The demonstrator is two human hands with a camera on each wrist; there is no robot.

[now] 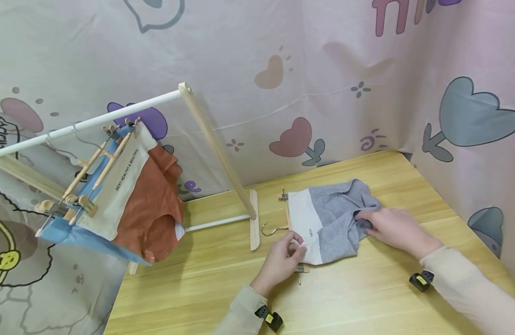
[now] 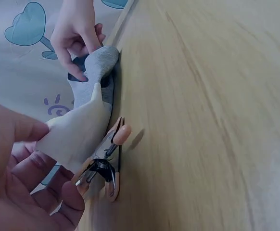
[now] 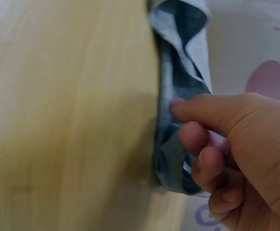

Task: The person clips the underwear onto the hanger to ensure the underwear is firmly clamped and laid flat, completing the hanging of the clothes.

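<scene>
Grey briefs (image 1: 337, 204) with a wide white waistband lie on the wooden table, the waistband toward the left. My left hand (image 1: 279, 260) pinches the near corner of the waistband (image 2: 77, 134) between thumb and finger, lifting it a little. On the right, my right hand (image 1: 393, 230) pinches the grey fabric (image 3: 171, 91) by the folded leg opening. A wooden clip hanger (image 1: 287, 211) lies along the waistband, its metal hook (image 1: 272, 230) pointing left. The near clip (image 2: 104, 166) sits just beside my left fingers; the far clip (image 1: 284, 197) is at the waistband's other end.
A drying rack (image 1: 217, 144) with a white rail (image 1: 94, 122) stands at the left. From it hang rust-red briefs (image 1: 150, 195) and a blue garment (image 1: 69, 232) on clip hangers. Its foot (image 1: 254, 228) is close to the hanger's hook. A printed curtain (image 1: 240, 56) backs the table (image 1: 190, 288).
</scene>
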